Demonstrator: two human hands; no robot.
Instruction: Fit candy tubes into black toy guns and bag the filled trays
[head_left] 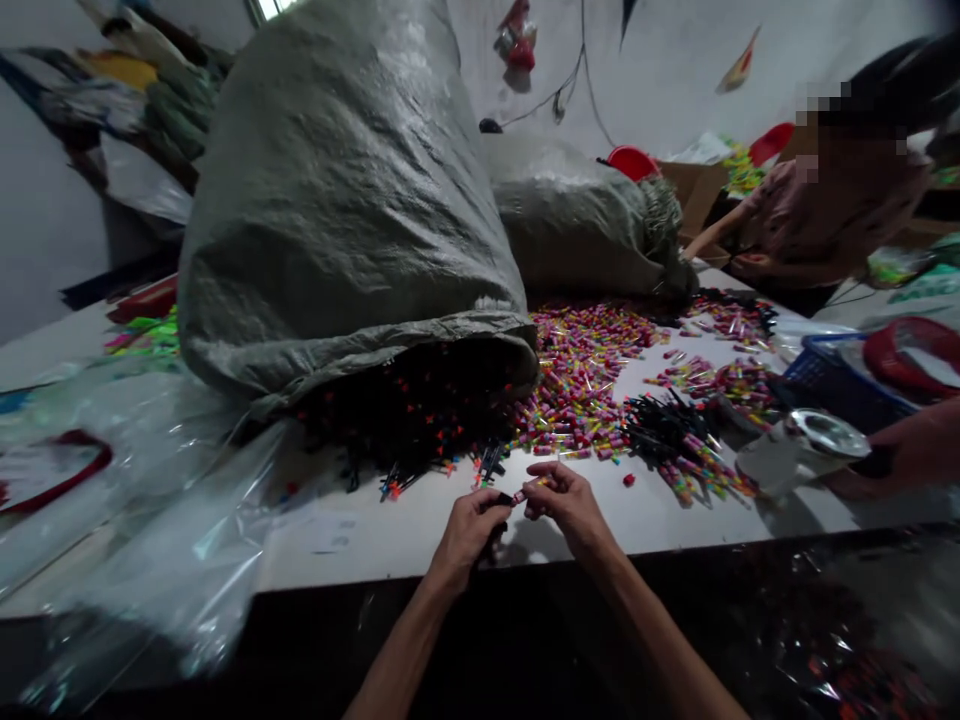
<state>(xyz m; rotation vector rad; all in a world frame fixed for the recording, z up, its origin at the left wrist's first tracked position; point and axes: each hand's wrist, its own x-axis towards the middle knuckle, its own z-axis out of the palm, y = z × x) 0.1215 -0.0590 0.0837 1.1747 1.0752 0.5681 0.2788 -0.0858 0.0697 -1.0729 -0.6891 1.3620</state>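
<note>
**2 hands joining small pen parts at the near edge of the surface**

At lower centre of the frame, the left hand [471, 530] and the right hand [564, 500] meet just above the white surface [375, 540], close to its near edge. The left hand is pinched shut on a thin black stick [501, 498]; the right hand is closed on a small pink and yellow cap [534, 486]. The 2 pieces point at each other end to end and look as if they touch, though the joint is too small to tell for sure. Held this low and this near the body, the parts sit within easy reach of the supplies behind them.

Just above the hands, a big grey woven sack [345, 200] lies on its side with its mouth open toward the hands, so a dark heap of black sticks [420, 420] spills straight out onto the surface. The sack is coarse and creased, with a dull sheen. To its right spreads a bright litter of coloured caps [585, 380], short, round and glossy, and a second bundle of black sticks [664, 425] lies just beside them. A second grey sack [577, 220] slumps behind.

Crumpled clear plastic sheeting [150, 540] covers the lower left. At the right edge, another person's hand [911, 455] rests near a shiny round lid [829, 432], and a blue basket [832, 375] stands behind it. A seated person [832, 210] works at upper right.
</note>
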